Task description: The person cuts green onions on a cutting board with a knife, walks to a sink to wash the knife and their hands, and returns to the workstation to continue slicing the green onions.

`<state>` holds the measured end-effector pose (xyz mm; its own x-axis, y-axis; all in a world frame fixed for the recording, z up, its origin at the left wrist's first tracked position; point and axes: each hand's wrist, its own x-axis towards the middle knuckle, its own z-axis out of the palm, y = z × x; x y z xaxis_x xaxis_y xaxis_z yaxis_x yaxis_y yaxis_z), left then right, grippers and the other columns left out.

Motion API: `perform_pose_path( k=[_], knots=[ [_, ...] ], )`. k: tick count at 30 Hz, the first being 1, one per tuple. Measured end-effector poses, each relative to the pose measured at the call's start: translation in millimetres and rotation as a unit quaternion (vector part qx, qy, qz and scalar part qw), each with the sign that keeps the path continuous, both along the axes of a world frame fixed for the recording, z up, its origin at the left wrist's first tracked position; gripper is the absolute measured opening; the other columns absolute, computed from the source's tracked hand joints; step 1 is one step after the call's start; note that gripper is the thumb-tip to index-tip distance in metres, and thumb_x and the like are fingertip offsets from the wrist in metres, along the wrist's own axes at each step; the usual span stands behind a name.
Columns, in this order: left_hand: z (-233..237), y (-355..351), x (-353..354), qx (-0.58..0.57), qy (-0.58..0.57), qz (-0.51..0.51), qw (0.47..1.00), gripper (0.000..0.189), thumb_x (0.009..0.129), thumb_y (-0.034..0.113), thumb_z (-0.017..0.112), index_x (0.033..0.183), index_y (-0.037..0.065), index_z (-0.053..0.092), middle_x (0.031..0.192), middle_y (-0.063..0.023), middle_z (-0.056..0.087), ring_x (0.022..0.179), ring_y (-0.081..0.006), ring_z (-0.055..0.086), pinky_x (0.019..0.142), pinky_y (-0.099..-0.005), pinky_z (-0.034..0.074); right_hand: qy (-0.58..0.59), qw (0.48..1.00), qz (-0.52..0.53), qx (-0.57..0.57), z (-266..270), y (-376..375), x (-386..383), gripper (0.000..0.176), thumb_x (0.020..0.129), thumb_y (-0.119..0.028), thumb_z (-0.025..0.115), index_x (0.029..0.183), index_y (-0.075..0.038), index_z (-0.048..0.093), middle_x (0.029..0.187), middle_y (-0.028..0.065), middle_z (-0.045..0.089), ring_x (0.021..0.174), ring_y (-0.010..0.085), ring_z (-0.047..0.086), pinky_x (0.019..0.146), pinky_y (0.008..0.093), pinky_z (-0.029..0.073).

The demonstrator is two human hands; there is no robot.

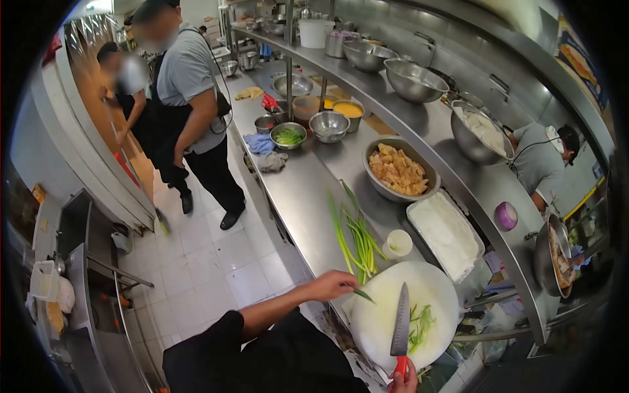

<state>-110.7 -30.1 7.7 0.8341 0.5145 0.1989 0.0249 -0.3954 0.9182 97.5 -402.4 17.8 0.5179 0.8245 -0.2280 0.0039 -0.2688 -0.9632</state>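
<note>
My left hand (335, 285) is closed on a short green piece of scallion (363, 295) at the left edge of the round white cutting board (377, 327). In my right hand (405, 380), at the bottom of the view, is the red handle of a knife (400, 327). The blade lies over the board, pointing away from me. Sliced scallion (421, 325) sits on the board just right of the blade. Long whole scallions (357, 239) lie on the steel counter beyond the board, beside a small white cup (398, 243).
A tray of white powder (445, 232) and a bowl of battered pieces (398, 170) stand behind the board. Steel bowls line the overhead shelf (367, 85). Two people (190, 78) stand at the left; another person (540, 157) is at the right.
</note>
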Motion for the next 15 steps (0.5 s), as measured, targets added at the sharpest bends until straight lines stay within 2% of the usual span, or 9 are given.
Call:
perform_pose_path(
  k=[1,3,4,7,8,10,12,13,15],
  knots=[
    [-3.2,-6.2,16.1,0.120,0.017,-0.056,0.991,0.014,0.090,0.008,0.060,0.102,0.008,0.067,0.093,-0.0057,0.068,0.087,-0.0231,0.063,0.078,-0.0364,0.050,-0.003,1.000,-0.002,-0.008,-0.9,-5.0,2.2,0.058,0.097,-0.033,0.063,0.146,-0.009,0.043,0.095,0.0022,0.063,0.050,0.0049,0.040,0.045,0.0205,0.035],
    [-0.2,-20.3,44.6,0.213,0.101,-0.187,0.954,0.012,0.087,0.013,0.058,0.094,0.013,0.068,0.090,-0.0038,0.065,0.094,-0.0278,0.059,0.083,-0.0437,0.046,-0.019,1.000,-0.003,-0.008,-2.3,-3.4,7.7,0.062,0.097,-0.031,0.062,0.149,-0.008,0.036,0.096,0.0035,0.064,0.050,0.0062,0.042,0.045,0.0209,0.037],
    [-2.2,-25.8,53.7,0.209,0.099,-0.187,0.955,0.012,0.087,0.013,0.058,0.094,0.013,0.068,0.090,-0.0038,0.065,0.094,-0.0278,0.059,0.083,-0.0437,0.046,-0.020,1.000,-0.003,-0.012,2.3,-4.1,6.3,0.062,0.097,-0.031,0.062,0.149,-0.008,0.036,0.096,0.0035,0.064,0.050,0.0062,0.042,0.045,0.0209,0.037],
    [-9.7,-29.0,75.6,0.392,0.070,-0.186,0.898,0.009,0.083,0.016,0.060,0.085,0.020,0.067,0.092,0.0006,0.055,0.104,-0.0195,0.050,0.080,-0.0432,0.040,0.009,0.997,0.005,-0.083,24.4,6.6,-0.6,0.062,0.098,-0.029,0.060,0.150,-0.009,0.032,0.086,0.0040,0.063,0.049,0.0079,0.046,0.044,0.0219,0.039],
    [-3.0,-26.4,75.7,0.391,0.066,-0.186,0.899,0.009,0.083,0.016,0.060,0.085,0.020,0.067,0.092,0.0006,0.055,0.104,-0.0195,0.050,0.080,-0.0432,0.040,0.023,0.991,0.008,-0.134,33.3,13.7,-7.2,0.060,0.098,-0.026,0.059,0.150,-0.010,0.033,0.080,0.0039,0.061,0.047,0.0087,0.047,0.042,0.0229,0.039],
    [7.2,-21.8,75.7,0.486,0.006,-0.139,0.863,0.011,0.086,0.020,0.057,0.091,0.018,0.067,0.094,-0.0003,0.055,0.104,-0.0181,0.051,0.081,-0.0389,0.040,0.035,0.981,0.008,-0.189,45.3,24.1,-17.1,0.058,0.098,-0.024,0.058,0.149,-0.011,0.033,0.073,0.0038,0.059,0.045,0.0096,0.048,0.040,0.0239,0.040],
    [0.1,-23.3,75.8,0.444,0.019,-0.162,0.881,0.011,0.086,0.021,0.058,0.091,0.017,0.067,0.093,-0.0018,0.056,0.102,-0.0194,0.052,0.082,-0.0399,0.041,0.064,0.974,0.003,-0.216,49.2,30.2,-22.6,0.056,0.097,-0.018,0.056,0.148,-0.012,0.034,0.062,0.0026,0.052,0.042,0.0105,0.048,0.037,0.0256,0.040],
    [-7.6,-25.7,73.7,0.401,0.036,-0.188,0.896,0.011,0.085,0.021,0.058,0.092,0.015,0.066,0.093,-0.0034,0.056,0.101,-0.0207,0.053,0.084,-0.0410,0.043,-0.026,0.986,0.026,-0.164,28.5,20.5,-20.6,0.045,0.096,-0.012,0.053,0.138,-0.009,0.040,0.058,0.0023,0.048,0.039,0.0111,0.045,0.036,0.0264,0.038],
    [-31.3,-22.9,70.2,0.401,0.017,-0.185,0.897,0.012,0.085,0.020,0.058,0.092,0.013,0.065,0.093,-0.0045,0.057,0.098,-0.0221,0.055,0.084,-0.0409,0.045,-0.030,0.981,-0.038,-0.187,0.8,8.6,-11.0,0.053,0.080,-0.001,0.059,0.132,-0.004,0.047,0.082,0.0145,0.062,0.062,0.0270,0.064,0.058,0.0402,0.054]
  ],
)
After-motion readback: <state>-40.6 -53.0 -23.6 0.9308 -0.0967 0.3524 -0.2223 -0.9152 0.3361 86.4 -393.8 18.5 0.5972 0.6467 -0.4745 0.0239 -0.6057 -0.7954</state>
